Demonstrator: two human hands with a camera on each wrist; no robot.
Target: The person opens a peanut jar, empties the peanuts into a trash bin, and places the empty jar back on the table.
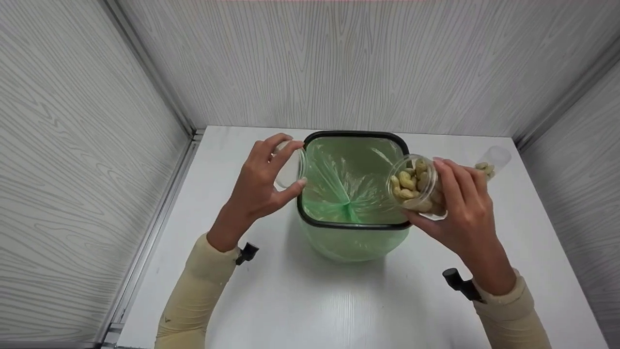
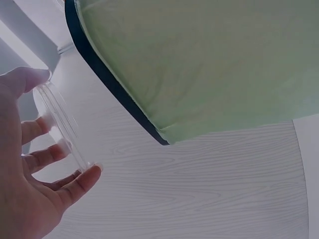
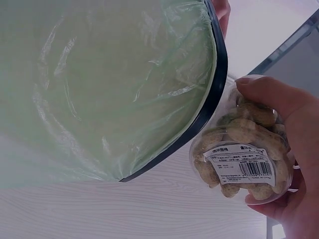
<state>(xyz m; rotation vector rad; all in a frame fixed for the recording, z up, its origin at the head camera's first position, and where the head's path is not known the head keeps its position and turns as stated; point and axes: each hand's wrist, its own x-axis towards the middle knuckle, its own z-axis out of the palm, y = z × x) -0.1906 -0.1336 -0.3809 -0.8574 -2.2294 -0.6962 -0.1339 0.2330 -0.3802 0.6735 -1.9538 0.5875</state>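
Observation:
My right hand (image 1: 465,213) grips a clear plastic jar (image 1: 426,206) of unshelled peanuts (image 1: 407,183), tilted with its open mouth toward the bin. In the right wrist view a white barcode label (image 3: 239,164) shows on the jar's base. Between the thumb and fingertips of my left hand (image 1: 261,179) is a clear round lid (image 1: 290,167), held on edge at the bin's left side. Between both hands stands a bin (image 1: 356,226) with a black rim and a green plastic liner (image 1: 346,194). No peanuts are visible on the liner.
A second clear container (image 1: 496,157), holding a few peanuts, lies at the table's back right. The white table (image 1: 339,310) is enclosed by wood-grain panels (image 1: 319,63) at the back and both sides.

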